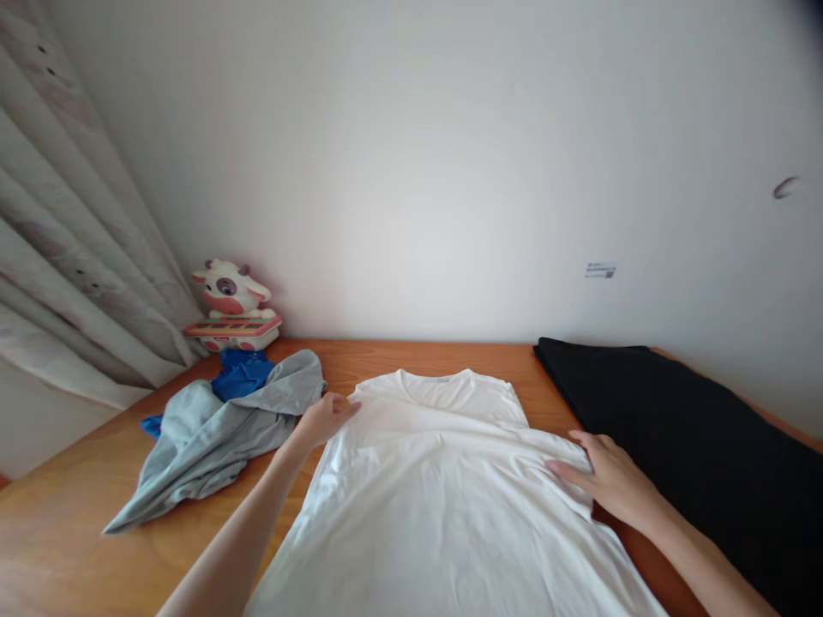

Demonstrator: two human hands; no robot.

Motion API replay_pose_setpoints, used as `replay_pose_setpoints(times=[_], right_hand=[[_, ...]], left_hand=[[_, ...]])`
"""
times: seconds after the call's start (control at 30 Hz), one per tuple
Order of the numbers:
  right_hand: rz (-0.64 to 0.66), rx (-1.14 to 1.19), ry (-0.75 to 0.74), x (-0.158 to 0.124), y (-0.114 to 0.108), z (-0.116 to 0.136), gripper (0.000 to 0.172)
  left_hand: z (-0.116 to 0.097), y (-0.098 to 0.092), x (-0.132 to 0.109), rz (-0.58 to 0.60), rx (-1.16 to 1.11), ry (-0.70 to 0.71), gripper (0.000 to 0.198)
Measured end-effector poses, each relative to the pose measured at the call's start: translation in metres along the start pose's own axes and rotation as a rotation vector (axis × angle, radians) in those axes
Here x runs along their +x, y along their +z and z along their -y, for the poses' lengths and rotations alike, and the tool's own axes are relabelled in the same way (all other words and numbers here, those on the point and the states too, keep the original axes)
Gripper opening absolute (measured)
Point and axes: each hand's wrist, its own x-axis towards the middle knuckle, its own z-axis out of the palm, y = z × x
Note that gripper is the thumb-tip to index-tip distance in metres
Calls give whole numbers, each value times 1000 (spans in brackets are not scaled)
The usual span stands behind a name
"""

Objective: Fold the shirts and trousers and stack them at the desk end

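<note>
A white T-shirt (430, 506) lies spread on the wooden table, its round neckline pointing to the wall and its lower part running out of view toward me. Folds cross the chest, and the right side is rumpled. My left hand (327, 418) is closed, pinching the shirt's left edge near the shoulder. At the opposite edge, my right hand (610, 476) grips the right sleeve, with the thumb on top of the cloth; some of its fingers are hidden.
Left of the shirt lies a crumpled light grey garment (212, 437) with a blue cloth (241, 375) on it. A cow-shaped toy keyboard (235, 313) stands behind them by the curtain (70, 231). A folded black cloth (681, 437) covers the right side of the wooden table (57, 531).
</note>
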Motion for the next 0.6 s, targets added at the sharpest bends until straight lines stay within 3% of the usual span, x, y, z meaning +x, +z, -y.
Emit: replay_pose_setpoints(times=[0.13,0.27,0.37,0.47,0.53,0.6], right_hand=[[137,-6,-85,20,-1,7,34],[120,128,-134,20,-19,21,29],[65,353,-152,15,-34,33,33],[137,541,-103,7,-47,36,33],[283,581,-48,1,-53,32,34],[468,570,-25,-3,-57,23,46]], left_hand=[[-12,8,13,-6,65,37,27],[-16,-8,3,-91,-24,109,26],[-6,-26,-13,-122,-338,238,33],[15,-42,-38,30,-583,212,38],[28,-51,-57,237,-582,187,36],[34,-59,-75,418,-462,224,28]])
